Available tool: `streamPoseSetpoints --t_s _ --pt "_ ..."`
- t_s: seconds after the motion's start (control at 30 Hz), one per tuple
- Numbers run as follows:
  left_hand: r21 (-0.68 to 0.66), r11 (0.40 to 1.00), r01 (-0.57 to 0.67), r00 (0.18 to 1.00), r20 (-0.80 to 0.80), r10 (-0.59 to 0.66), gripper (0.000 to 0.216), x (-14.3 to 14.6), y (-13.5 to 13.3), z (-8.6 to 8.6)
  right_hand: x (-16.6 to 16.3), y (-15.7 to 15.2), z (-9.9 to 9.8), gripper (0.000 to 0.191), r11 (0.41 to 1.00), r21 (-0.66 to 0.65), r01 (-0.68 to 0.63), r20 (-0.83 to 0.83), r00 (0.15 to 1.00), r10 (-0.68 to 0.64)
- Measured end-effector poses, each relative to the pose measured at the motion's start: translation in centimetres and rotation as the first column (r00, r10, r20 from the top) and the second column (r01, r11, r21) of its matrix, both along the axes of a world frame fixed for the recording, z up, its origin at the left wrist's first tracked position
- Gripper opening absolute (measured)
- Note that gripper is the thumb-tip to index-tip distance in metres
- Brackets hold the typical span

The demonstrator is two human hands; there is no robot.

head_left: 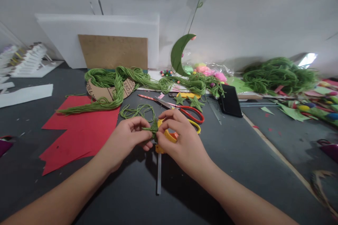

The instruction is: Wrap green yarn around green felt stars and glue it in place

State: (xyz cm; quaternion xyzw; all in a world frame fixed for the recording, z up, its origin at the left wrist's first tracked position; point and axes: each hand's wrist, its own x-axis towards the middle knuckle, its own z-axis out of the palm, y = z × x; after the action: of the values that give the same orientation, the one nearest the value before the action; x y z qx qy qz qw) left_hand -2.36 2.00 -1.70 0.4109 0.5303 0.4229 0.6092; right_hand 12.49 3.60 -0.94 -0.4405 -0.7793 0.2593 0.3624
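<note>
Between the fingertips of both hands, above the dark table, is a small green yarn-wrapped star point(154, 126), partly covered by the fingers. My left hand point(132, 134) pinches its left side, along with a bit of green yarn. My right hand point(177, 130) closes thumb and fingers on its right side. A loose loop of green yarn point(138, 111) lies just beyond. Under my right hand sits a yellow glue gun point(160, 148), partly hidden, with a clear glue stick point(158, 175) pointing toward me. Two more green stars point(195, 103) lie past the red-handled scissors point(194, 113).
Red paper sheets point(79, 132) lie at left, under part of a green yarn hank point(105, 105). Farther right are a yellow cutter point(188, 95), a black phone point(230, 101) and a yarn pile point(281, 75). A green crescent moon point(178, 54) stands at the back by boards point(113, 52).
</note>
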Motion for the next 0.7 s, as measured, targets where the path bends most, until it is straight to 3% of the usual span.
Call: streamPoseSetpoints --t_s 0.37,0.7 --pt "-0.103 0.995 -0.014 0.967 0.252 0.040 0.015 0.52 -0.24 -0.05 -0.26 0.34 -0.39 0.014 0.989 -0.143 0.045 -0.079 0.995 -0.057" --pt "-0.068 0.994 0.080 0.985 0.158 -0.068 0.004 -0.11 -0.09 -0.37 -0.26 0.11 -0.34 0.015 0.999 -0.048 -0.001 -0.042 0.999 -0.001"
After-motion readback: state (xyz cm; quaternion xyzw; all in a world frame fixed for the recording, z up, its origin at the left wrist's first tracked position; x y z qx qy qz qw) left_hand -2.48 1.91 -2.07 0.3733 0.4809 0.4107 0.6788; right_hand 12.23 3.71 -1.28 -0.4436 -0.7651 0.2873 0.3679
